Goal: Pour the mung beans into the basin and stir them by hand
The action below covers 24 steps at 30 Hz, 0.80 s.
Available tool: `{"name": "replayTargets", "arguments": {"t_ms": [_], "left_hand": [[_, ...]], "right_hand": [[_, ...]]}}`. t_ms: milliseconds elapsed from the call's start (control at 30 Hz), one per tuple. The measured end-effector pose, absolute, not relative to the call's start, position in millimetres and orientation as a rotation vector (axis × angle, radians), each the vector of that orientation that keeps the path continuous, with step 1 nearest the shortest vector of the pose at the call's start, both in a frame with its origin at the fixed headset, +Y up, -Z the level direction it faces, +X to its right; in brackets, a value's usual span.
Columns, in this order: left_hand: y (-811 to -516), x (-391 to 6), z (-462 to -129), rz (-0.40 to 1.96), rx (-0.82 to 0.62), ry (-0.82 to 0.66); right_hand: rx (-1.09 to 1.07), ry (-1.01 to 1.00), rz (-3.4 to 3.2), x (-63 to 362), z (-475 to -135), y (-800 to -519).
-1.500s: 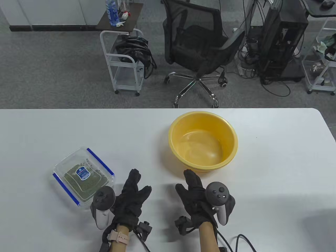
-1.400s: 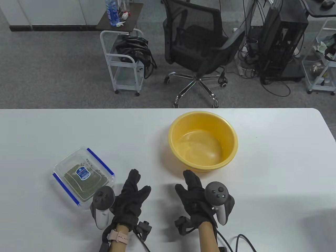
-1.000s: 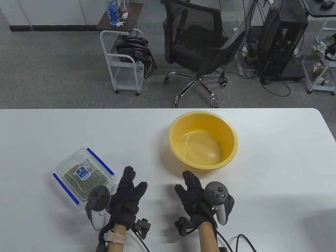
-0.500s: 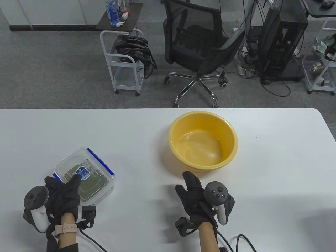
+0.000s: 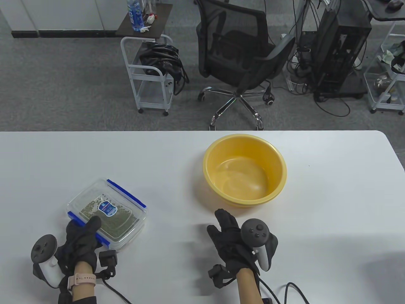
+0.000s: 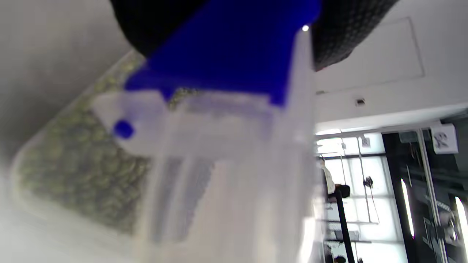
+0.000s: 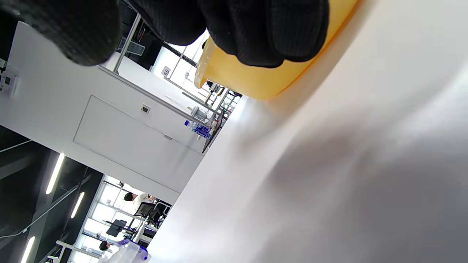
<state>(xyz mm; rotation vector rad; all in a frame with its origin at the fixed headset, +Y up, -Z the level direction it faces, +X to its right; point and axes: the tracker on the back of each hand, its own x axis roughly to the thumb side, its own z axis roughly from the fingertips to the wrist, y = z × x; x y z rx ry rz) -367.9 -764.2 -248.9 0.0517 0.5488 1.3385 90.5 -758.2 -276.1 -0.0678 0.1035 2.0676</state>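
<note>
A clear lidded box of mung beans (image 5: pixel 110 209) with blue clasps lies at the table's front left. My left hand (image 5: pixel 84 229) grips its near end, fingers curled over the near blue clasp (image 6: pixel 226 54). Green beans (image 6: pixel 73 175) show through the clear wall in the left wrist view. The yellow basin (image 5: pixel 245 136) stands right of centre, upright, with nothing in it. My right hand (image 5: pixel 226 228) rests on the table just in front of the basin, fingers relaxed and holding nothing. The right wrist view shows its fingertips (image 7: pixel 256 25) before the basin wall (image 7: pixel 263 82).
The white table (image 5: pixel 332 196) ends at a far edge behind the basin. Beyond it stand an office chair (image 5: pixel 240 53), a white cart (image 5: pixel 152 72) and a computer tower (image 5: pixel 341 47). Glove cables (image 5: pixel 294 288) trail off the near edge.
My left hand swung left from the table's middle onto the near end of the box and took hold. The box has turned and shifted slightly right. The right hand drew back a little.
</note>
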Motion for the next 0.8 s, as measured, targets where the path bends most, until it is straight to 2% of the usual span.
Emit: {"name": "replayTargets", "arguments": {"t_ms": [67,133,233,333,400,600,800], "left_hand": [[-753.4,-355.4,-249.0,1.335,0.047,0.439],[-747.9,-336.3,-250.6,1.435,-0.012,0.328],[-752.8,-296.2,-251.7,1.630,-0.194,0.162],[-759.9,-263.1,-250.5,1.740,-0.351,0.100],[-761.7,-250.1,-250.9,1.717,-0.392,0.052],[-761.8,-238.9,-249.6,1.519,-0.378,0.074],[-765.2,-236.1,-250.4,1.504,-0.398,0.063]], "right_hand": [[-0.071,0.116,2.060,90.3,-276.7,-759.6],[-0.074,0.119,2.055,90.7,-276.9,-760.4],[-0.084,0.128,2.029,92.0,-276.8,-762.0],[-0.093,0.144,2.007,94.2,-277.3,-763.8],[-0.094,0.148,1.993,95.4,-277.5,-764.2],[-0.054,0.228,1.863,91.7,-275.4,-760.9],[0.046,0.382,1.779,69.2,-270.2,-755.6]]}}
